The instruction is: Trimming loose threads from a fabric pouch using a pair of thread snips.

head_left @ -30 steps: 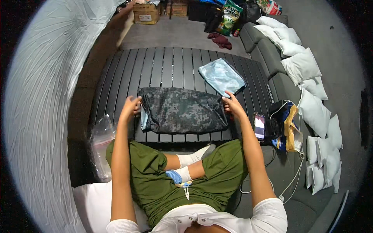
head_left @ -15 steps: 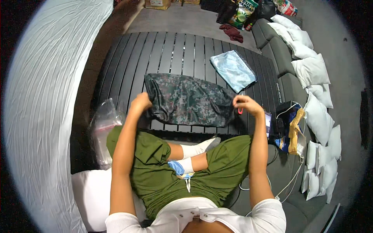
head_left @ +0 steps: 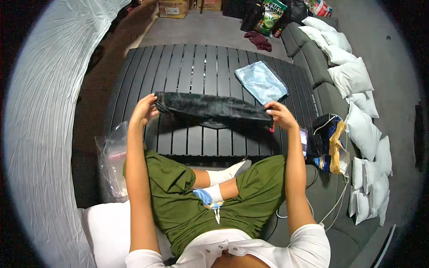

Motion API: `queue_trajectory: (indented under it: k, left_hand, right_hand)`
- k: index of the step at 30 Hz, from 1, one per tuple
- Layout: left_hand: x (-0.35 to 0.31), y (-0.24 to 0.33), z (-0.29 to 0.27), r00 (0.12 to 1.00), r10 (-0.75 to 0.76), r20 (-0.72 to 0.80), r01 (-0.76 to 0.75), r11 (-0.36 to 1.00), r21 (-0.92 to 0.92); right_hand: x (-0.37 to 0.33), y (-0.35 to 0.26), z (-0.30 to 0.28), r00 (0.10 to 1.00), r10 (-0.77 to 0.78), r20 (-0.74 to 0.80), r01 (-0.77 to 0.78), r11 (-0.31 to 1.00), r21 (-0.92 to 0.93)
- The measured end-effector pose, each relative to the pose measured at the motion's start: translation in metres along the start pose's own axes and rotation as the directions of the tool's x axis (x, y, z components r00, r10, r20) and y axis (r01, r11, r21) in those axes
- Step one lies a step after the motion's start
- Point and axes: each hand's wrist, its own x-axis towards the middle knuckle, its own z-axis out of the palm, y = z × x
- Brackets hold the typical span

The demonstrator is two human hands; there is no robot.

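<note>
Both my hands hold a dark camouflage cloth (head_left: pixel 212 107) stretched sideways above the black slatted table (head_left: pixel 192 138). My left hand (head_left: pixel 144 110) is closed on its left end, with the fingers curled round the edge. At the opposite end, my right hand (head_left: pixel 279 115) pinches the corner. The cloth is seen as a narrow band, blurred by motion, and most of its pattern is lost. A small red thing (head_left: pixel 271 128) shows just under my right hand, mostly hidden. Beyond that hand a folded light blue cloth (head_left: pixel 261 81) lies flat on the table.
Clear plastic bags (head_left: pixel 114 163) lie left of my knees. On the right are a lit phone (head_left: pixel 304 142), a blue and yellow bag (head_left: pixel 333 154) and white cables (head_left: pixel 342 196). White pillows (head_left: pixel 353 78) line the grey sofa (head_left: pixel 308 56). Cardboard boxes (head_left: pixel 173 9) stand beyond the table.
The camouflage cloth lay spread near the table's front edge. Now it is lifted and tilted into a narrow band. My left hand has moved left and away from me, my right hand slightly away.
</note>
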Motion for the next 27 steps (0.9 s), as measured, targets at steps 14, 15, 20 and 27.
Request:
queue_trajectory:
  k: [14,15,20,27]
  left_hand:
    - [0.029,-0.03,-0.008,0.999,-0.043,0.002,0.027,0.659,0.752]
    - [0.032,-0.038,-0.014,0.996,0.082,0.027,-0.064,0.486,0.872]
    - [0.027,-0.058,0.011,0.964,0.257,0.064,-0.124,0.227,0.966]
    - [0.01,-0.009,-0.004,0.979,0.048,0.197,-0.161,0.776,0.61]
  right_hand:
    - [0.016,0.044,0.007,0.97,0.242,-0.018,-0.224,0.922,0.315]
    - [0.017,0.037,0.008,0.971,0.239,-0.008,-0.224,0.922,0.316]
    - [-0.003,0.031,-0.004,0.96,0.232,0.155,-0.167,0.922,-0.348]
    - [-0.014,0.017,-0.024,0.987,0.139,0.083,-0.134,0.989,-0.064]
